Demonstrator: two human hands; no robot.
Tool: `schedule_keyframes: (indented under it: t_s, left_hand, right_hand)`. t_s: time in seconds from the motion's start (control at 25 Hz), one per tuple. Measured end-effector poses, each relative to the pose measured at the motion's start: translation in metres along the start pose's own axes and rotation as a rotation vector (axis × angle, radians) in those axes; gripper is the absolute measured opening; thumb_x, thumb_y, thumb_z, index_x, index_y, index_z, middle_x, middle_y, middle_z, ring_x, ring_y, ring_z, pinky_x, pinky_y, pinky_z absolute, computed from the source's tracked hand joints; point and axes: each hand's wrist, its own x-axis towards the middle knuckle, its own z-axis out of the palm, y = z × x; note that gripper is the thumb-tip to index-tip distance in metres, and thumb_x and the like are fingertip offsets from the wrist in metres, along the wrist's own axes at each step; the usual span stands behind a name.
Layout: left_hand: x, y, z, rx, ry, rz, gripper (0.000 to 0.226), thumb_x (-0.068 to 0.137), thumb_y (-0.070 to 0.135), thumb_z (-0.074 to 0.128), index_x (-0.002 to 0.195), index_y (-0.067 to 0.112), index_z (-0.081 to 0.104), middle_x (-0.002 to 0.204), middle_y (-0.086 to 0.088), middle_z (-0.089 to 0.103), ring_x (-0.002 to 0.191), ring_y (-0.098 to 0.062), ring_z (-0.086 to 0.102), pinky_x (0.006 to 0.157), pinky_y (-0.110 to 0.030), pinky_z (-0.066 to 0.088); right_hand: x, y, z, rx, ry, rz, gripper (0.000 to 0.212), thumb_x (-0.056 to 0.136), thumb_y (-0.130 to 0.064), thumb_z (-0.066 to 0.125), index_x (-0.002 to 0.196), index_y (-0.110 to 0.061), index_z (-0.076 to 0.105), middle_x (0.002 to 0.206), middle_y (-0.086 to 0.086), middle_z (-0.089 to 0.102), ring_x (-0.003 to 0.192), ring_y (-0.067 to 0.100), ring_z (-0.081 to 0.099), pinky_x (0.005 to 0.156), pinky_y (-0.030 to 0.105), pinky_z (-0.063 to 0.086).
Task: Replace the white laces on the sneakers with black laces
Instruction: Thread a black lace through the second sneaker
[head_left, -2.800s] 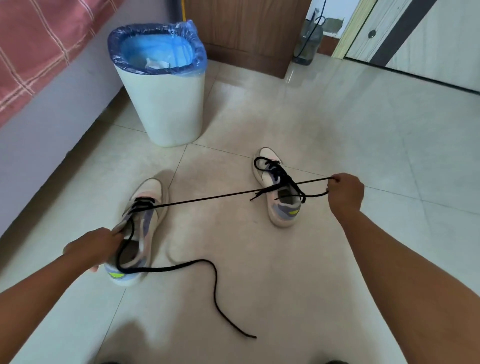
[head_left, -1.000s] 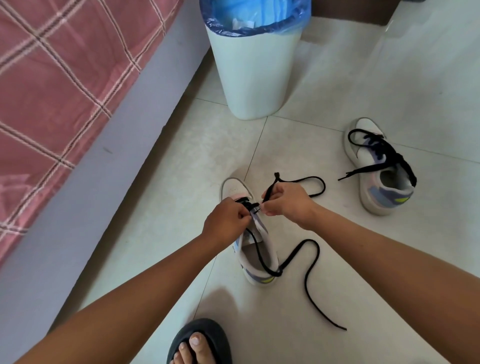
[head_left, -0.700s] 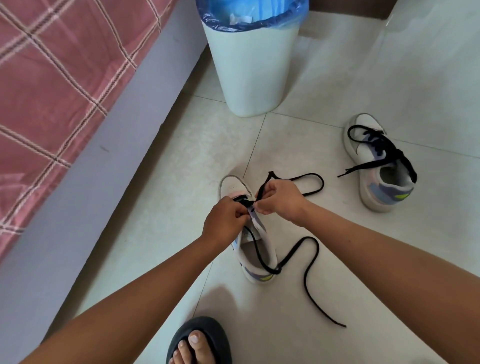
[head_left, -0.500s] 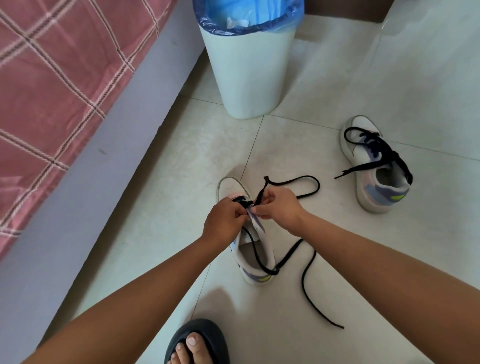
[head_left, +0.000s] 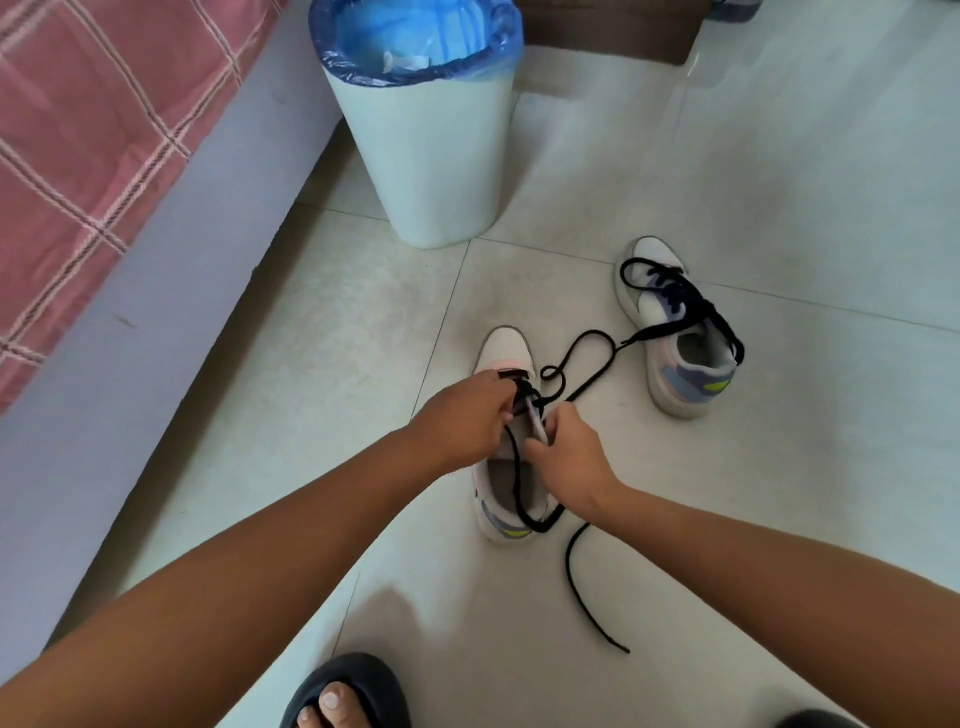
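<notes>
A pale sneaker (head_left: 503, 345) stands on the floor tiles in the middle, toe pointing away. My left hand (head_left: 462, 415) grips its lace area at the eyelets from the left side. My right hand (head_left: 569, 447) pinches the sneaker's tongue just right of it. A black lace (head_left: 584, 577) runs through the shoe; one end trails across the floor toward me, the other loops away to the right. The second sneaker (head_left: 680, 374) stands further right, laced in black with loose ends.
A white bin (head_left: 431, 156) with a blue liner stands just beyond the sneakers. A bed with a red checked cover (head_left: 93, 130) and grey side fills the left. My foot in a dark slipper (head_left: 343, 691) is at the bottom edge.
My right hand has slid back from the upper eyelets to the tongue. The far loop of lace has stretched out toward the second sneaker, and the view has tilted up a little.
</notes>
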Motion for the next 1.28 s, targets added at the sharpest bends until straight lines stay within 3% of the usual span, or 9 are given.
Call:
schedule_keyframes:
  t_s: [0.2,0.36,0.48,0.64,0.72,0.8,0.92,1.08,1.28]
  left_hand:
    - [-0.073,-0.077,-0.001,0.427,-0.179,-0.203,0.012,0.098,0.027,0.037,0.086,0.028,0.042,0.093,0.009,0.053,0.091,-0.015,0.055,0.068,-0.026,0.038]
    - [-0.141,-0.157,0.013,0.64,-0.717,-0.577,0.037,0.092,0.017,0.045,0.129,0.021,0.049,0.127,0.006,0.056,0.116,-0.013,0.056,0.091,-0.023,0.046]
    - [-0.145,-0.158,0.022,0.626,-0.892,-0.665,0.06,0.088,0.02,0.06,0.142,0.013,0.036,0.132,0.004,0.053,0.119,-0.013,0.055,0.096,-0.024,0.044]
    - [-0.086,-0.098,0.014,0.415,-0.355,-0.443,0.032,0.095,0.041,0.045,0.123,0.027,0.051,0.125,0.005,0.055,0.117,-0.015,0.053,0.091,-0.027,0.043]
    - [-0.056,-0.055,0.009,0.24,-0.05,-0.291,0.028,0.098,0.041,0.037,0.114,0.026,0.055,0.112,0.005,0.057,0.107,-0.015,0.055,0.083,-0.028,0.043]
    - [-0.028,-0.018,0.007,0.103,0.094,-0.173,0.027,0.099,0.036,0.039,0.115,0.022,0.056,0.108,0.002,0.055,0.103,-0.016,0.054,0.079,-0.03,0.043]
    - [0.004,0.007,0.016,0.109,0.086,-0.092,0.031,0.098,0.032,0.043,0.121,0.015,0.052,0.118,-0.004,0.049,0.11,-0.021,0.047,0.077,-0.033,0.042]
    - [0.024,0.008,0.021,0.099,-0.046,-0.228,0.037,0.094,0.033,0.05,0.122,0.01,0.048,0.124,-0.01,0.046,0.114,-0.027,0.046,0.08,-0.036,0.041]
    - [0.024,0.009,0.026,0.202,0.064,-0.185,0.02,0.095,0.018,0.046,0.111,0.009,0.055,0.114,-0.008,0.053,0.103,-0.028,0.054,0.068,-0.031,0.035]
  right_hand:
    - [0.004,0.003,-0.011,-0.048,0.013,0.002,0.029,0.083,-0.008,0.057,0.072,-0.015,0.031,0.065,0.0,0.039,0.056,0.013,0.032,0.051,0.027,0.027]
    - [0.006,0.004,-0.014,-0.067,0.021,-0.006,0.026,0.084,-0.009,0.056,0.073,-0.015,0.033,0.067,-0.001,0.039,0.057,0.012,0.033,0.049,0.024,0.026]
    - [0.008,0.003,-0.016,-0.057,-0.061,0.04,0.026,0.085,-0.014,0.057,0.075,-0.016,0.033,0.068,-0.002,0.041,0.057,0.011,0.035,0.05,0.024,0.028]
    - [0.022,-0.006,-0.026,0.087,-0.122,0.185,0.03,0.091,-0.04,0.054,0.098,-0.012,0.045,0.082,0.0,0.05,0.071,0.014,0.046,0.06,0.026,0.037]
    - [0.035,-0.008,-0.031,0.239,-0.078,0.29,0.03,0.094,-0.04,0.047,0.098,-0.011,0.046,0.08,0.002,0.048,0.073,0.016,0.046,0.062,0.028,0.04]
    - [0.045,-0.009,-0.03,0.413,-0.067,0.38,0.024,0.094,-0.034,0.051,0.091,-0.01,0.051,0.075,0.003,0.047,0.067,0.015,0.043,0.06,0.026,0.039]
    - [0.051,-0.009,-0.028,0.69,-0.06,0.465,0.015,0.088,-0.019,0.056,0.074,-0.015,0.054,0.068,0.0,0.05,0.059,0.011,0.044,0.059,0.025,0.037]
    - [0.057,-0.009,-0.048,1.089,-0.142,0.441,0.023,0.088,-0.022,0.048,0.065,-0.018,0.046,0.063,-0.002,0.051,0.061,0.013,0.047,0.064,0.026,0.039]
    - [0.061,-0.004,-0.065,0.758,-0.202,0.295,0.017,0.09,-0.016,0.058,0.074,-0.018,0.051,0.06,-0.003,0.049,0.062,0.011,0.046,0.07,0.026,0.044]
